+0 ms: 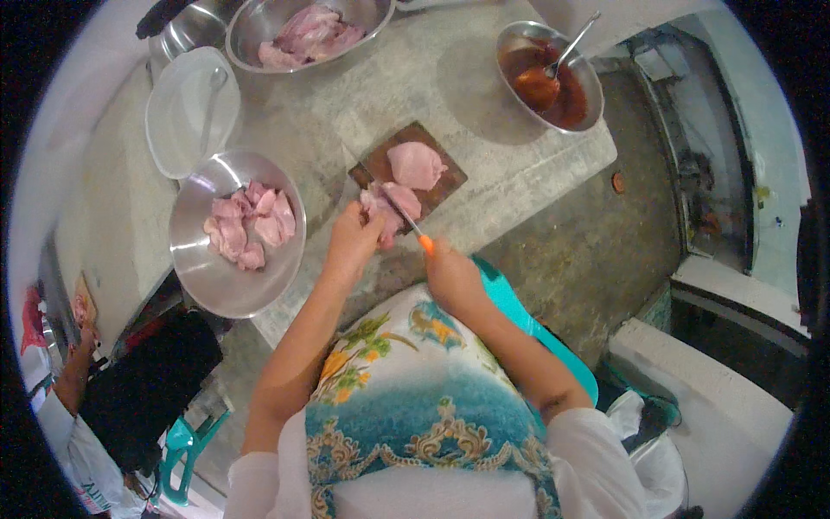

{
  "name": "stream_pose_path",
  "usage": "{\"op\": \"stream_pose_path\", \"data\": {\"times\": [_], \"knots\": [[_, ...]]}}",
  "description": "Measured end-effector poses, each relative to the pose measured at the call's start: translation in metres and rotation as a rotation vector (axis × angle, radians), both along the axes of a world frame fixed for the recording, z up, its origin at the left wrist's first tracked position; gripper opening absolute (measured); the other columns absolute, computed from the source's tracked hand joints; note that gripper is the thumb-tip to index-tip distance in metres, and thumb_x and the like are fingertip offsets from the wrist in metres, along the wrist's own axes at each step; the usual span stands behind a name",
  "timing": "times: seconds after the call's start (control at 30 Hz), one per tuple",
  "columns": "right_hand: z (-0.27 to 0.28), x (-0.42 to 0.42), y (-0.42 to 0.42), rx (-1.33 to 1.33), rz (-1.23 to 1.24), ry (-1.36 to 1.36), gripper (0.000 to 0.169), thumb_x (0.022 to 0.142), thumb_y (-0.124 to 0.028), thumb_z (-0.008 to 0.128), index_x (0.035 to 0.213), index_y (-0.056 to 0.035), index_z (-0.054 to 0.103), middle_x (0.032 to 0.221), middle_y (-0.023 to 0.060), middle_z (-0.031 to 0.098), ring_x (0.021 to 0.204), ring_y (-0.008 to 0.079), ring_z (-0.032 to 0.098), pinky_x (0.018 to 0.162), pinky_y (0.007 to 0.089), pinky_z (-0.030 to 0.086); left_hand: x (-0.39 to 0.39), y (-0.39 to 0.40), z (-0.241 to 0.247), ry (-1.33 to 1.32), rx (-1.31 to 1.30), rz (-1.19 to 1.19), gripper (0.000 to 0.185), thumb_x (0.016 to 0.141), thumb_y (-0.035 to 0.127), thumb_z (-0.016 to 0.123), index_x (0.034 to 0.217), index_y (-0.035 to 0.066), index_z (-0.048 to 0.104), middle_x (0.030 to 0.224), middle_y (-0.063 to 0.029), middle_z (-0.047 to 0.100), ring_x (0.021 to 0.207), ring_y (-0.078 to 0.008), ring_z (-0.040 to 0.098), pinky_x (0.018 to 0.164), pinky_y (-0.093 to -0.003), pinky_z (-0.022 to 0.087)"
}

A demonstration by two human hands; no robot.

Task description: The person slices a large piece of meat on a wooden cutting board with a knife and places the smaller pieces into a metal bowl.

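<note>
My right hand point(454, 276) grips the orange handle of a kitchen knife point(408, 217). Its blade rests against a piece of raw meat point(403, 198), perhaps chicken, at the near side of a dark cutting board point(450, 175). With bent fingers, my left hand point(356, 237) holds the left end of that same piece. A second, rounded raw piece point(416, 165) lies farther back on the board. Left of my hands, a wide steel bowl point(191, 272) contains several smaller cut pieces point(249, 224). How deep the blade sits in the meat is hard to tell.
A steel bowl point(379, 26) of larger raw pieces stands at the back. At back right, another bowl point(591, 107) holds reddish-brown liquid and a spoon point(574, 44). A translucent plastic container point(168, 123) adjoins the left bowl. Another person's hand point(87, 337) shows at far left.
</note>
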State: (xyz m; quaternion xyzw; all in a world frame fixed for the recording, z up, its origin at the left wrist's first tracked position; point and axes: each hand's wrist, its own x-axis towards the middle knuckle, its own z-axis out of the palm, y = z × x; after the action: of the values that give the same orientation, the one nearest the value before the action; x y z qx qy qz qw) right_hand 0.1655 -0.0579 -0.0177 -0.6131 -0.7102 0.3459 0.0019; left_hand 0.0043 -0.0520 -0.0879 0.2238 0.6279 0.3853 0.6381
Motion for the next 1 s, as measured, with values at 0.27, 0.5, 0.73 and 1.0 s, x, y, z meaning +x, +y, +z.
{"op": "stream_pose_path", "data": {"times": [0.27, 0.5, 0.73, 1.0], "knots": [[-0.04, 0.01, -0.004, -0.124, 0.028, -0.105, 0.018, 0.088, -0.018, 0.046, 0.093, -0.0008, 0.047, 0.08, 0.0252, 0.063, 0.075, 0.0418, 0.062, 0.065, 0.0517, 0.048, 0.004, 0.008, -0.006, 0.019, 0.023, 0.061, 0.02, 0.086, 0.01, 0.057, 0.101, -0.001, 0.049, 0.083, -0.0084, 0.059, 0.058, -0.0135, 0.057, 0.048, -0.0277, 0.051], [-0.019, 0.042, -0.016, -0.157, 0.152, -0.175, 0.016, 0.085, -0.012, 0.048, 0.095, -0.0006, 0.046, 0.078, 0.0234, 0.062, 0.074, 0.0399, 0.064, 0.063, 0.0506, 0.049, 0.002, 0.014, -0.001, 0.021, -0.02, 0.075, 0.019, 0.084, 0.009, 0.057, 0.1, 0.0, 0.051, 0.081, -0.0083, 0.059, 0.056, -0.0129, 0.056, 0.045, -0.0266, 0.049], [-0.041, 0.018, 0.003, -0.1, 0.153, -0.121, 0.016, 0.084, -0.011, 0.047, 0.096, -0.0002, 0.045, 0.08, 0.0243, 0.062, 0.075, 0.0398, 0.063, 0.064, 0.05, 0.05, 0.006, 0.02, 0.0, 0.188, 0.037, -0.017, 0.021, 0.079, 0.009, 0.057, 0.096, -0.002, 0.051, 0.077, -0.0101, 0.059, 0.054, -0.0138, 0.057, 0.043, -0.0271, 0.049], [-0.01, 0.056, -0.01, -0.238, 0.131, -0.16, 0.016, 0.086, -0.012, 0.045, 0.095, 0.0006, 0.045, 0.081, 0.0246, 0.063, 0.075, 0.0404, 0.063, 0.065, 0.0514, 0.049, 0.005, 0.026, 0.01, 0.215, 0.005, 0.001, 0.021, 0.079, 0.007, 0.055, 0.097, -0.002, 0.049, 0.073, -0.0107, 0.059, 0.05, -0.015, 0.057, 0.041, -0.029, 0.048]]}}
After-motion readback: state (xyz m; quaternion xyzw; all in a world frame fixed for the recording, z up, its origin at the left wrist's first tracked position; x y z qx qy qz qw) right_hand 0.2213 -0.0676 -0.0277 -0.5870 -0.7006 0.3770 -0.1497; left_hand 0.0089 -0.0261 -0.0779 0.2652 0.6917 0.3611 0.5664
